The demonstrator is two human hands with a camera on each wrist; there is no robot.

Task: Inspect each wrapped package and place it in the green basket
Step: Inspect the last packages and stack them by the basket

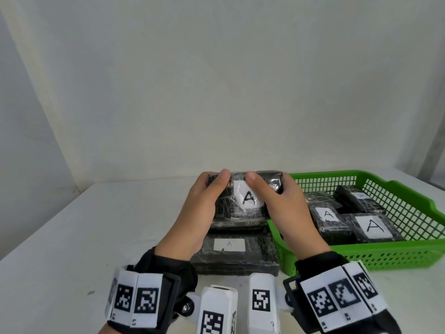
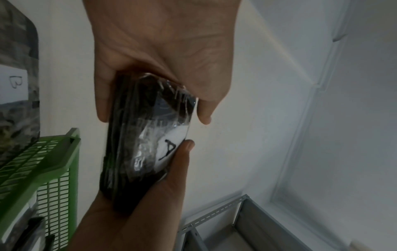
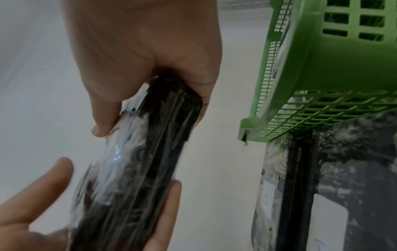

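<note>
With my left hand (image 1: 204, 201) and right hand (image 1: 284, 203) clasping the package (image 1: 245, 201), I should turn it slowly before the basket (image 1: 409, 251).

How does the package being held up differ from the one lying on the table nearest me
The held package is lifted off the table, gripped at its ends by the left hand and right hand; the table package lies flat, untouched. The held package's A is large and bold, filling its label; the table package's A is small and faint on a wide label. Both are black, wrapped in clear film, and outside the green basket.
</note>
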